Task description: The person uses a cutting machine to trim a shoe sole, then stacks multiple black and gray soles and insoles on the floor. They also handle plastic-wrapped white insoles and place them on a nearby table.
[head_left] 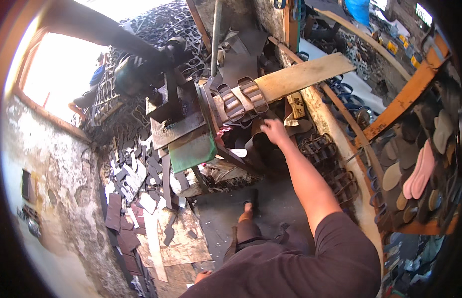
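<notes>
nearest, a sandalled foot (247, 208) stands on the dark floor (270, 208). the left hand is out of view, so i cannot tell its grip. the right hand (274, 131) reaches forward, fingers apart and clamped on nothing, just over dark cut leather pieces (260, 149). just beyond the grip, metal cutting dies (243, 99) sit on a long wooden board (300, 77) (probably kept within arm's reach of the press (178, 114)). right of the grip, more dies (320, 149) are stacked along the ledge; farther right, shelves (415, 174) hold sole blanks.
</notes>
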Demonstrator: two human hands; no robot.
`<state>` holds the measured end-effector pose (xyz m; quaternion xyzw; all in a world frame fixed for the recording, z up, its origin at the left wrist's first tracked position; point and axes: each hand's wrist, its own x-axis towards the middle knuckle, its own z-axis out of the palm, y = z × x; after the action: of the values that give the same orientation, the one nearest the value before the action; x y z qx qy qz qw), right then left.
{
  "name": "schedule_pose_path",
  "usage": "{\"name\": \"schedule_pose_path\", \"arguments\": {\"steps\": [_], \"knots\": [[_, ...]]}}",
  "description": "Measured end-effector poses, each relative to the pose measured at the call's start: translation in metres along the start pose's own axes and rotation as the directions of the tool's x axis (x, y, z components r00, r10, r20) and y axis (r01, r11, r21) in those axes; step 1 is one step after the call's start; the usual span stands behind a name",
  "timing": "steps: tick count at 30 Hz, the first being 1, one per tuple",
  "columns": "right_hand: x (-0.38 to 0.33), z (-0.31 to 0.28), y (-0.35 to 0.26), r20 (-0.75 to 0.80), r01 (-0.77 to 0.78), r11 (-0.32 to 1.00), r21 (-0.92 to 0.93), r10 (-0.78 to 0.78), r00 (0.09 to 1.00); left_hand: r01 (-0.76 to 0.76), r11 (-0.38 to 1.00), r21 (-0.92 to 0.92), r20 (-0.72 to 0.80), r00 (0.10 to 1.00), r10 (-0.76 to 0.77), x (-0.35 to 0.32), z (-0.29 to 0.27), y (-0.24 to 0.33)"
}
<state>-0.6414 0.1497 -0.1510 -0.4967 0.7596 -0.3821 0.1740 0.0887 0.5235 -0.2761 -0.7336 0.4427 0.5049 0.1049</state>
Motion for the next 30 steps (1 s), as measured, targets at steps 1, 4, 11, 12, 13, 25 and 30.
{"name": "schedule_pose_path", "arguments": {"steps": [1, 4, 11, 12, 13, 25, 30], "knots": [[0.033, 0.009, -0.007, 0.037, -0.017, 0.999, -0.028, 0.018, 0.999, 0.002, 1.000, -0.012, 0.039, 0.999, -0.001, 0.007, -0.015, 0.004], [0.107, 0.043, -0.047, -0.149, -0.164, 0.967, -0.193, 0.137, 0.979, -0.037, 0.998, -0.044, 0.080, 0.996, 0.040, 0.061, -0.082, 0.043], [0.153, 0.120, -0.079, -0.048, -0.436, 0.900, -0.003, 0.435, 0.899, -0.060, 0.998, 0.020, 0.077, 0.995, 0.058, 0.105, -0.209, 0.193], [0.162, 0.126, -0.052, -0.102, -0.532, 0.838, 0.120, 0.543, 0.833, -0.085, 0.995, 0.054, 0.133, 0.988, 0.077, 0.135, -0.220, 0.215], [0.160, 0.138, -0.073, -0.196, -0.527, 0.820, 0.224, 0.568, 0.800, -0.068, 0.997, 0.039, 0.131, 0.989, 0.063, 0.147, -0.231, 0.208], [-0.120, 0.061, 0.023, -0.397, -0.457, 0.890, 0.016, 0.425, 0.814, -0.350, 0.786, 0.510, 0.445, 0.889, 0.108, 0.215, -0.231, 0.409], [-0.384, 0.045, 0.057, -0.552, -0.747, 0.653, 0.123, 0.670, 0.496, -0.501, 0.590, 0.634, 0.534, 0.835, 0.136, 0.224, -0.177, 0.427]]}}
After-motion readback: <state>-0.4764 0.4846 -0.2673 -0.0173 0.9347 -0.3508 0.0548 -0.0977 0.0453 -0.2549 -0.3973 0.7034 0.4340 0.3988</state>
